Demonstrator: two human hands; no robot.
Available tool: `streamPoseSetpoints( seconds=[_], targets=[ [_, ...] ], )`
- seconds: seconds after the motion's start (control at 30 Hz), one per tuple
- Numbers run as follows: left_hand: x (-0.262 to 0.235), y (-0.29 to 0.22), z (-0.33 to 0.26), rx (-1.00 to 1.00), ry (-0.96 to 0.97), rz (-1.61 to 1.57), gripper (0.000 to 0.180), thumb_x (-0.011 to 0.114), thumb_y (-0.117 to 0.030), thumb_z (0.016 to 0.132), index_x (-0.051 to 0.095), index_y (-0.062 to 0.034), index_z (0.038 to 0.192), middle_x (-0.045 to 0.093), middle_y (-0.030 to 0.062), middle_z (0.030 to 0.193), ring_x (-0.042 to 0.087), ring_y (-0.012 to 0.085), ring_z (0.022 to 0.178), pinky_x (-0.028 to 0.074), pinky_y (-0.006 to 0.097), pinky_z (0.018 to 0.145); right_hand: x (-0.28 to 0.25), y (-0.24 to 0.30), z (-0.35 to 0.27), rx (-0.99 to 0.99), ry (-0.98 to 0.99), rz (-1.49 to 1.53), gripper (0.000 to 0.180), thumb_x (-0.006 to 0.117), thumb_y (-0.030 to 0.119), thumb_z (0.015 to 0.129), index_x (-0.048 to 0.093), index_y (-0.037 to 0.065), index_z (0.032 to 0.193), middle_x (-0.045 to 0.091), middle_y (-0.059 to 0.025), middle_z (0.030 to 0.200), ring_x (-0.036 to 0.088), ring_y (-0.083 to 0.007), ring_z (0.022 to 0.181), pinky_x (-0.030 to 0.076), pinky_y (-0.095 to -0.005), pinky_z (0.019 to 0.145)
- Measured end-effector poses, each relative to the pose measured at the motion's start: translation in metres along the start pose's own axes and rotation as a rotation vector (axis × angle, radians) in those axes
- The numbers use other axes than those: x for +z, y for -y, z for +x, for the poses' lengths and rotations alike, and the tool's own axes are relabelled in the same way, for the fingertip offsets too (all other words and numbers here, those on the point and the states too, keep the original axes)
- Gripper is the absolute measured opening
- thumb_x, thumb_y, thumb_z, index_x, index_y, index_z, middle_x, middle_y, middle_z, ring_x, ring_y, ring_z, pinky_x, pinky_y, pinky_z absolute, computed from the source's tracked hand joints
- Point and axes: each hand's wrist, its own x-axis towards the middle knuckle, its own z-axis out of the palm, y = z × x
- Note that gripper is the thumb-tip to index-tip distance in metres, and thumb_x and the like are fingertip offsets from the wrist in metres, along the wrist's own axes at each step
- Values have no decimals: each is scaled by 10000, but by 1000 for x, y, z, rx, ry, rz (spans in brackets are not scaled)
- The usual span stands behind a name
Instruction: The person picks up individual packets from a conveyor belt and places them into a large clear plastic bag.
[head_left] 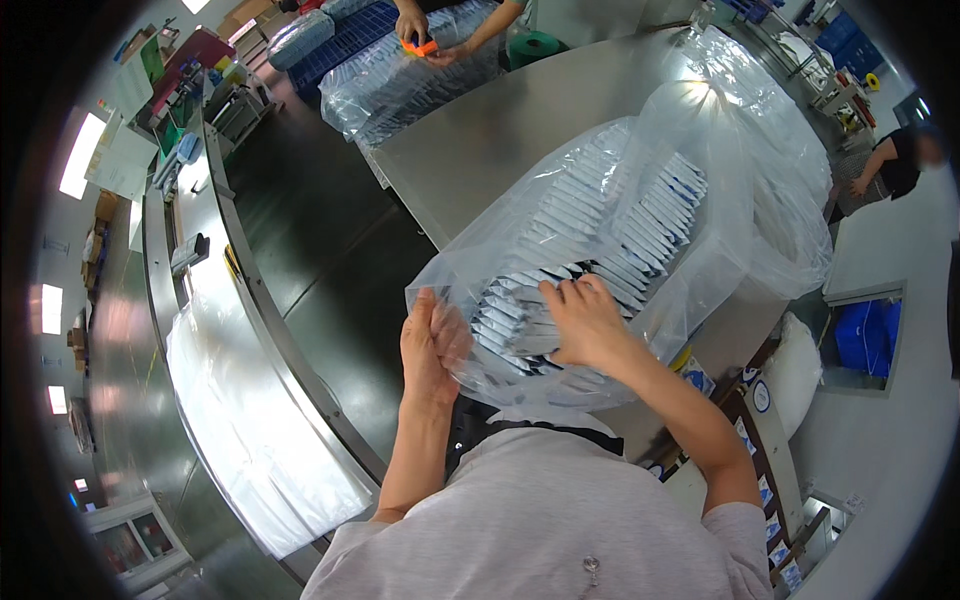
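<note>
A large clear plastic bag (pixel 735 215) lies on the metal table in front of me, its mouth toward my body. Inside it, rows of flat silvery-white packets (pixel 570 205) stand on edge, packed closely together. My left hand (pixel 428 350) pinches the bag's left rim, its fingers showing blurred through the plastic. My right hand (pixel 592 322) reaches into the mouth, its fingers and thumb curled around a cluster of packets at the near end of the rows. Part of that grip is hidden by the packets.
Beyond the metal table (pixel 450 150), another person's hands hold an orange object (pixel 420 47) over a second filled bag (pixel 400 95). Clear plastic sheets (pixel 255 440) cover a bench at left. A green roll (pixel 535 47) stands at the far edge. Another person (pixel 885 170) is at far right.
</note>
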Motion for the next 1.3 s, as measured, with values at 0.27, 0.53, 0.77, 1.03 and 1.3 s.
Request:
streamPoseSetpoints(
  seconds=[0.27, 0.53, 0.77, 1.03, 1.3],
  targets=[
    [18, -15, -8, 6, 65, 59, 429, 448, -305, 949, 332, -175, 557, 255, -62, 445, 205, 49, 323, 175, 215, 304, 90, 79, 27, 139, -49, -108, 976, 606, 550, 724, 211, -72, 1365, 334, -259, 1338, 417, -342, 1184, 318, -572, 918],
    [20, -16, -5, 13, 149, 139, 432, 462, -309, 941, 317, -172, 558, 258, -58, 461, 194, 54, 352, 174, 219, 332, 103, 52, 6, 32, -179, 198, 875, 530, 538, 800, 185, 2, 1400, 328, -194, 1372, 415, -338, 1173, 367, -488, 944],
    [35, -16, -17, 198, -315, 440, 358, 529, -397, 893, 421, -161, 646, 329, -55, 515, 274, 46, 403, 214, 212, 364, 46, 22, -51, 142, -650, 428, 359, 583, 297, 834, 530, 50, 1089, 506, -107, 1146, 504, -250, 1025, 400, -396, 880],
    [-13, -47, 13, 1140, -7, 1856, 608, 649, -331, 818, 383, -122, 1323, 424, 136, 1320, 430, 307, 1182, 446, 462, 907, 125, -41, -223, 767, -995, 523, 141, 540, 109, 812, 543, 54, 941, 533, -134, 983, 514, -311, 945, 396, -407, 816],
    [28, -26, 9, 813, 358, 2238, 402, 574, -28, 792, 508, -89, 1184, 542, 114, 966, 516, 264, 898, 414, 387, 802, 198, -170, -455, 1168, -652, 244, 278, 557, 119, 777, 546, 70, 1050, 556, -141, 1059, 514, -353, 1000, 409, -472, 857]
  ],
)
